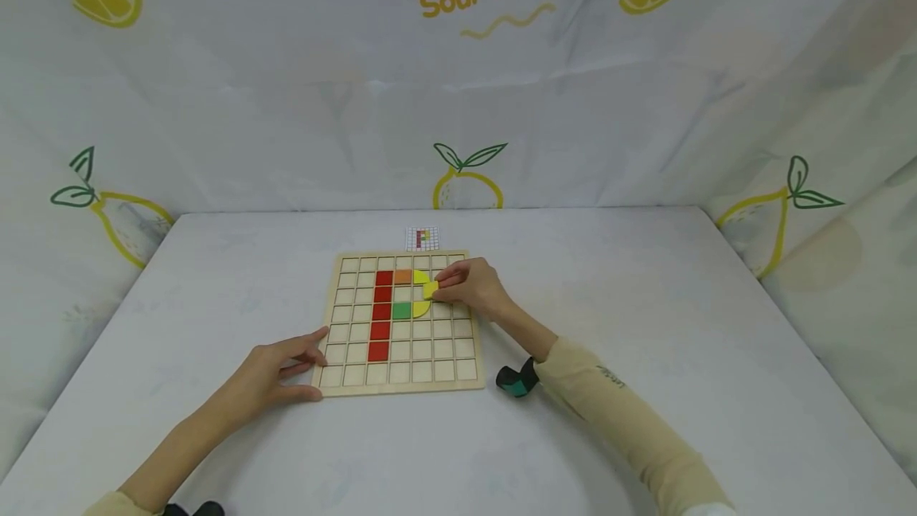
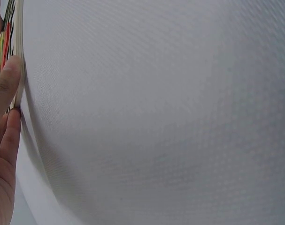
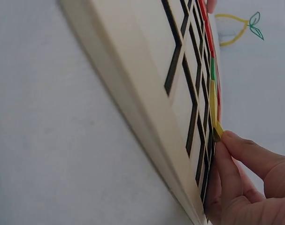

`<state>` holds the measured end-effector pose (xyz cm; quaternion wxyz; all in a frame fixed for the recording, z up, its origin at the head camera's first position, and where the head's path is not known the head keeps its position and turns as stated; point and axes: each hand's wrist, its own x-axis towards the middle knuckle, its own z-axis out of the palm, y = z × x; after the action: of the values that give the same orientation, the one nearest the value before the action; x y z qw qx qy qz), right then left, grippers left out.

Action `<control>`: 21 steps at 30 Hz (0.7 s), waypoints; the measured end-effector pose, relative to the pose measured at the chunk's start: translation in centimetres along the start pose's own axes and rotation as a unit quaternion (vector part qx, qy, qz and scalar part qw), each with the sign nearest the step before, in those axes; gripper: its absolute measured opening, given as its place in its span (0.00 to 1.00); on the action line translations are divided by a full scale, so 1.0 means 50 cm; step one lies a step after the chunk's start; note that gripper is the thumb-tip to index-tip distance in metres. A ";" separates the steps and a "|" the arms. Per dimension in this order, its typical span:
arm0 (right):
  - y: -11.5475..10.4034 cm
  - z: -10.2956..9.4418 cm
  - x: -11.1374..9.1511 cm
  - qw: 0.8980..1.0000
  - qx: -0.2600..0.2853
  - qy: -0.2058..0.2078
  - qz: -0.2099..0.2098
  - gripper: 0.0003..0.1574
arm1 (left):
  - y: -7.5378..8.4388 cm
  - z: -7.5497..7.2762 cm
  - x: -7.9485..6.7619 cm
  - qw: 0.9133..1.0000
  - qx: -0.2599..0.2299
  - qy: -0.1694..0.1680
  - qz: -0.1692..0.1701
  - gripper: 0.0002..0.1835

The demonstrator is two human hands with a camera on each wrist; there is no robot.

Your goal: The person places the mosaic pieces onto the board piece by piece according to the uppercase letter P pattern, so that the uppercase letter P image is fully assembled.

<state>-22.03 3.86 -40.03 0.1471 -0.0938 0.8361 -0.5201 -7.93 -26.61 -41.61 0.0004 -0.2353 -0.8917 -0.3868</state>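
A square wooden grid board [image 1: 421, 371] lies on the white table. Its cells hold a column of several red squares [image 1: 381, 311], an orange square [image 1: 403, 277], a green square [image 1: 402, 310] and yellow rounded pieces [image 1: 421, 309]. Over the grid's right half, my right hand [image 1: 473, 285] pinches a yellow tile [image 1: 431, 290] between thumb and fingertips; in the right wrist view this tile [image 3: 219, 130] is tilted against the grid. With fingers spread, my left hand [image 1: 282, 369] touches the board's left edge. The left wrist view shows its fingers [image 2: 10, 136] against that edge.
Just behind the board lies a small pattern card [image 1: 423, 239] printed with a coloured grid. A black and green object [image 1: 517, 379] is beside the right sleeve [image 1: 623, 420]. A white lemon-print cloth [image 1: 315, 142] hangs behind the table.
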 end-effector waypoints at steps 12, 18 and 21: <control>-0.003 0.013 0.002 0.999 -0.042 0.007 -0.020 0.13 | 0.001 -0.001 -0.001 1.000 -0.001 0.001 -0.008 0.28; -0.005 0.012 0.005 0.998 -0.061 0.001 -0.018 0.14 | -0.003 -0.001 0.001 1.000 0.006 0.007 0.004 0.41; -0.004 0.011 0.006 0.998 -0.060 -0.004 -0.008 0.14 | -0.002 0.000 0.001 1.000 0.002 0.007 0.006 0.39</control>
<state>-22.13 3.22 -40.13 0.1408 -0.1109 0.8645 -0.4696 -8.00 -26.68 -41.66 0.0091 -0.2377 -0.8911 -0.3864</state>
